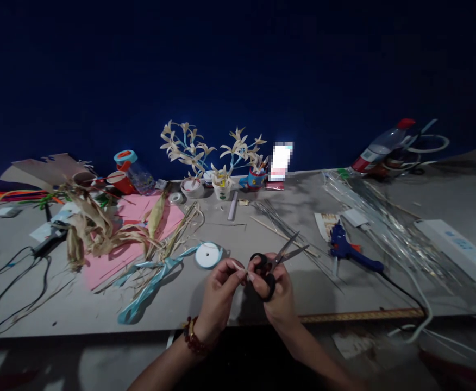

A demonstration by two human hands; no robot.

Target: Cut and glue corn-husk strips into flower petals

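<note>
Near the table's front edge, my left hand [220, 290] is closed in a pinch on a small pale strip [243, 269], perhaps husk; most of it is hidden by the fingertips. My right hand [279, 293] is closed around black-handled scissors [281, 258], whose blades stand apart and point away to the right. Its thumb and finger also meet the strip, tip to tip with the left hand. Just beyond the left hand lies a white spool [207, 255] of blue ribbon, and a loose tangle of blue ribbon [156, 277] is to its left.
Dried husks [95, 222] lie over pink paper [103, 266] at left. Potted husk flowers [222, 187] stand at the back beside a lit phone [281, 160]. On the right are a blue glue gun [350, 251], thin wires [279, 217], a power strip [458, 247] and a bottle [380, 146].
</note>
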